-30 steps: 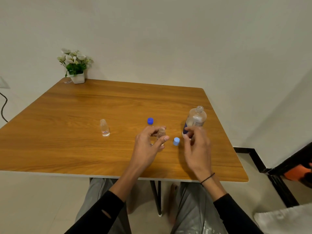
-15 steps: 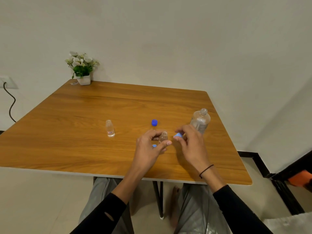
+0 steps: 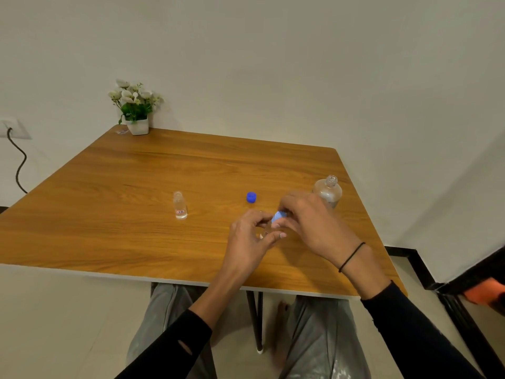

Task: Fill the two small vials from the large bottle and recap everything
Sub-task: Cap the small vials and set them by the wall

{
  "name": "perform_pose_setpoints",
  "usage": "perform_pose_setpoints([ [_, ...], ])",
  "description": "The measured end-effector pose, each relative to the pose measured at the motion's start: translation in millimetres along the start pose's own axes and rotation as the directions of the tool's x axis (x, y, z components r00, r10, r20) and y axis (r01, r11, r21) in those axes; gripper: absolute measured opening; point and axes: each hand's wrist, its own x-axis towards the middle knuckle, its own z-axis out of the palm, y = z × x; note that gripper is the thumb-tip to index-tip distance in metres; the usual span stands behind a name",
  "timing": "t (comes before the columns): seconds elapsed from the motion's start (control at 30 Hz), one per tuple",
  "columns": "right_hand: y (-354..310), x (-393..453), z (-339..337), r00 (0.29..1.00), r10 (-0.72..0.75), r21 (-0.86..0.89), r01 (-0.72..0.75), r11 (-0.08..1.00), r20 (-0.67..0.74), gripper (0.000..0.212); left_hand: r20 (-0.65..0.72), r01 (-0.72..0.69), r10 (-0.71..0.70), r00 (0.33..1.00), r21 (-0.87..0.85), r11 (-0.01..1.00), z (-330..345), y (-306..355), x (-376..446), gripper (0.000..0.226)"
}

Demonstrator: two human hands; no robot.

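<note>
- Capping is the step in hand, by my reading: the right hand [image 3: 308, 222] pinches a light blue cap [image 3: 279, 216] between curled fingertips, right over the vial that the left hand [image 3: 252, 239] holds.
- The left hand's thumb and fingers are curled round that vial [image 3: 266, 231], which stands near the front middle of the table [image 3: 136, 242]; the glass is mostly hidden behind the fingers, so I cannot tell how full it is or whether the cap has met the neck.
- A second vial [image 3: 179, 205] stands upright and uncapped well to the left, apart from both hands, with what looks like clear liquid in it.
- A dark blue cap [image 3: 251, 197] lies on the table between that vial and the bottle [image 3: 328, 191], probably the bottle's own.
- The bottle stands open just behind the right hand, near the table's right edge.
- Handling: the held vial is likely light, stiff and smooth, easy to tip and slippery if wet, so a grip low round the body while the other hand turns the cap suits it.
- The cap is small and light; taking it by its rim gives the twist.
- The bottle is bulkier and wants a full grasp round its middle.
- A potted plant [image 3: 135, 108] sits at the far left corner.
</note>
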Motion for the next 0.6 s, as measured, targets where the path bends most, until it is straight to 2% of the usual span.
perform_pose_setpoints([
  [0.1, -4.2, 2.2, -0.9, 0.995, 0.103, -0.297, -0.101, 0.949, -0.01, 0.067, -0.018, -0.044, 0.045, 0.999, 0.062, 0.997, 0.5, 1.6, -0.7, 0.02],
  [0.17, -5.0, -0.4, -1.3, 0.996, 0.073, -0.279, -0.082, 0.957, -0.044, 0.073, -0.022, -0.037, 0.039, 0.999, 0.057, 0.998, -0.3, 0.2, -0.4, 0.021],
  [0.27, -1.3, -1.8, -8.5, 0.998, -0.054, 0.011, 0.053, 0.999, 0.045, 0.035, -0.016, -0.031, 0.031, 0.999, 0.037, 0.999, -4.0, 3.2, -1.0, 0.03],
  [0.3, -1.3, -1.3, -8.9, 0.993, -0.091, 0.033, 0.089, 0.995, 0.075, 0.025, -0.014, -0.03, 0.03, 0.999, 0.036, 0.999, -4.7, 4.7, -0.9, 0.03],
  [0.33, -3.6, -0.3, -8.5, 0.993, -0.074, -0.038, 0.078, 0.996, 0.097, 0.014, -0.017, -0.042, 0.043, 0.999, 0.049, 0.998, -4.8, 5.1, -0.5, 0.027],
  [0.37, -4.5, 1.1, -5.6, 0.996, -0.042, -0.139, 0.052, 0.989, 0.078, 0.02, -0.021, -0.06, 0.062, 0.998, 0.065, 0.996, -4.7, 5.7, -1.1, 0.025],
  [0.43, -3.6, 2.3, -2.3, 0.999, 0.006, -0.366, 0.005, 0.931, 0.031, 0.049, -0.024, -0.06, 0.062, 0.998, 0.072, 0.996, -4.9, 6.1, -3.3, 0.027],
  [0.47, -5.0, 1.8, -3.1, 1.0, -0.002, -0.358, 0.004, 0.934, 0.004, 0.058, -0.022, -0.05, 0.051, 0.998, 0.059, 0.997, -5.1, 5.9, -3.5, 0.023],
  [0.5, -4.1, 0.5, -4.0, 1.0, -0.029, -0.257, 0.028, 0.966, 0.001, 0.057, -0.021, -0.044, 0.045, 0.999, 0.051, 0.998, -6.0, 5.9, -3.6, 0.021],
  [0.57, -3.1, 0.1, -6.2, 0.995, -0.069, -0.043, 0.072, 0.996, 0.074, 0.027, -0.034, -0.042, 0.044, 0.998, 0.068, 0.997, -7.9, 6.5, -3.2, 0.027],
  [0.6, -5.3, 0.8, -6.4, 0.99, -0.068, -0.047, 0.074, 0.996, 0.121, 0.021, -0.035, -0.039, 0.042, 0.998, 0.079, 0.996, -8.6, 7.1, -2.4, 0.03],
])
